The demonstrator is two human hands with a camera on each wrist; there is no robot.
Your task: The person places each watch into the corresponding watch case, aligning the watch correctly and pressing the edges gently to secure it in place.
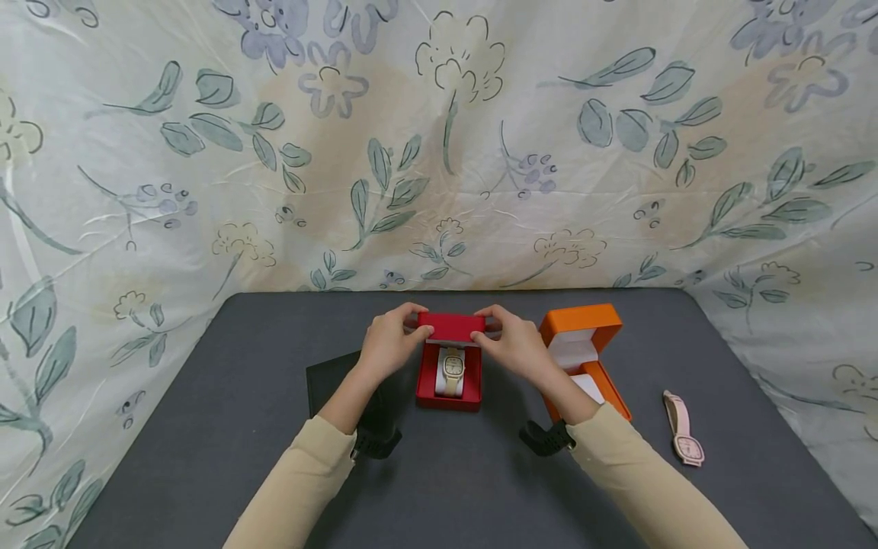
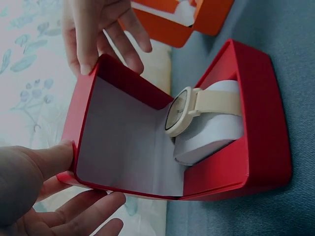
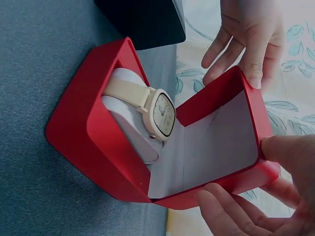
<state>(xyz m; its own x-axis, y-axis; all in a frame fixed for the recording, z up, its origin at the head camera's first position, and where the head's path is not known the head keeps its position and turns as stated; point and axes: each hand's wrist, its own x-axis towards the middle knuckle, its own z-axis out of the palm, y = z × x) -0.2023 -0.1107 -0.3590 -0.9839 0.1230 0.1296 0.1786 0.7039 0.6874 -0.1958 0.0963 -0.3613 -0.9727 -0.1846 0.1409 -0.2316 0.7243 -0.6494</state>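
Note:
A red watch box (image 1: 449, 401) stands at the middle of the table with its hinged lid (image 1: 451, 326) raised. Inside it, a cream watch (image 1: 453, 367) is strapped round a white cushion (image 3: 129, 115), its square dial facing out. My left hand (image 1: 392, 341) pinches the lid's left corner, thumb on the front edge and fingers behind. At the lid's right corner, my right hand (image 1: 511, 343) grips in the same way. Both wrist views show the lid's pale lining (image 2: 123, 132) between the two hands.
Right of the red box stands an orange box (image 1: 583, 320) with its lid up, partly behind my right forearm. A pink watch (image 1: 680, 431) lies farther right. A black box (image 1: 332, 381) sits at the left, partly hidden by my left arm. Floral cloth (image 1: 439, 191) hangs behind the table.

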